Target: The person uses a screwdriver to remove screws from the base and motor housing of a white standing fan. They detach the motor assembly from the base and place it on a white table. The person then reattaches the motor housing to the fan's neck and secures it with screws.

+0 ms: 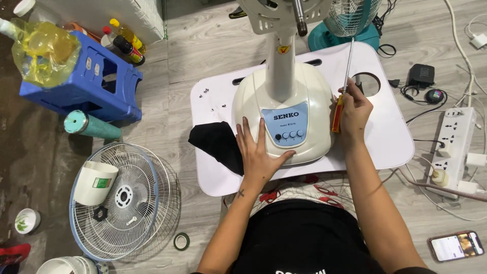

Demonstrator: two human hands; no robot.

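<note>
A cream fan base (299,91) with a blue control panel (286,124) stands on a small white table (390,137), its pole rising toward the camera. My left hand (257,155) lies flat, fingers apart, on the base's front left, beside a black cloth (215,143). My right hand (354,110) grips a screwdriver (343,86) with an orange-yellow handle, its long shaft pointing up and away at the base's right side.
Loose screws (213,99) lie on the table's left. Fan grilles (124,200) with a white cup (94,182) lie on the floor left, near a blue stool (81,83). A power strip (454,147) with cables and a phone (455,245) are on the right; another fan (350,23) stands behind.
</note>
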